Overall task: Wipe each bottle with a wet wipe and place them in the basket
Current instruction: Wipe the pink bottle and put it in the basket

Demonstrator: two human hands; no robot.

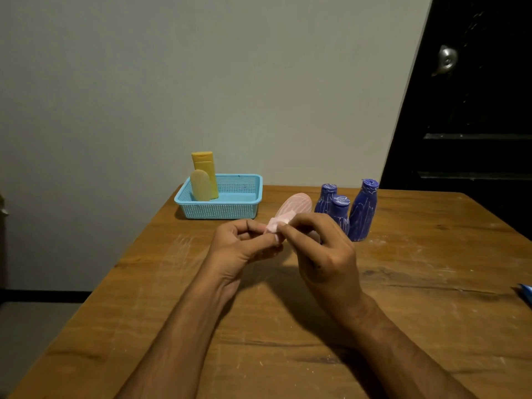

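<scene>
Both hands meet above the surface (172,298): left hand (241,249) and right hand (325,249) pinch a folded wet wipe (276,226) between fingertips. Just behind them lies the pink bottle (298,204), right of the basket (244,208).

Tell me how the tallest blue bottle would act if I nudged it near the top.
The tallest blue bottle would probably tip rather than slide: it stands upright, tall and narrow-necked. It might knock the two shorter blue bottles close beside it. It looks like plastic, so likely light.

Blue basket (230,210), white-streaked purple bottles (363,211)
</scene>
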